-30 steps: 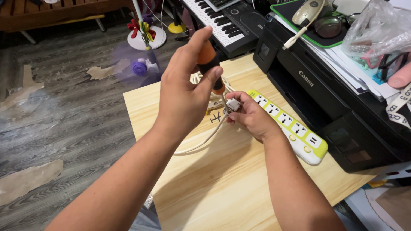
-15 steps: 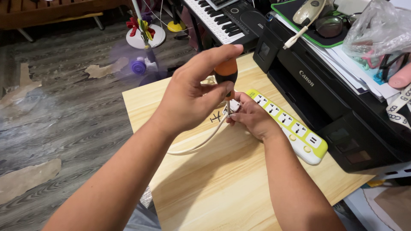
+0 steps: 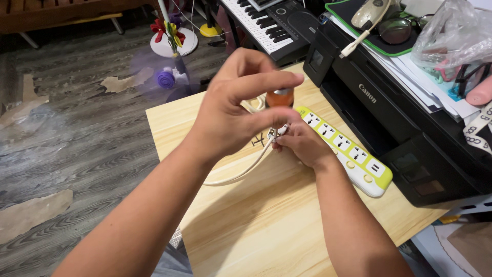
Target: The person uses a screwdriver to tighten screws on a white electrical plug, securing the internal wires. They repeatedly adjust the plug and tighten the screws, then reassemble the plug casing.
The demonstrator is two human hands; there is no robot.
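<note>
So, nearest the camera, two bare forearms are seen reaching out over a pale wooden bench (image 3: 287,225), and the work is being done about mid-bench. The left hand (image 3: 233,115) is closed around the orange handle of a screwdriver (image 3: 280,97), fingers curled over its top, with the tool held roughly upright and pointed down at the plug. The right hand (image 3: 302,143) is pinched shut on a small white plug (image 3: 279,132) at the end of a cream cable (image 3: 241,172), which is looped back across the bench toward the body. Whether the tip is actually seated in a screw can't be told, since it's hidden by the fingers. The plug looks light, hard and a bit slippery, so it's probably best gripped by its flat sides, low and close to the bench; the cable is soft and springy and would likely tug the plug sideways if it's left loose. Just beside the right hand, a white and lime-green power strip (image 3: 348,154) is laid diagonally. Further right a black printer (image 3: 389,118) is parked against the bench edge, with papers, glasses and a plastic bag piled on top. Further back, a keyboard (image 3: 261,23) and a small purple fan (image 3: 166,78) on the grey floor can be made out.
</note>
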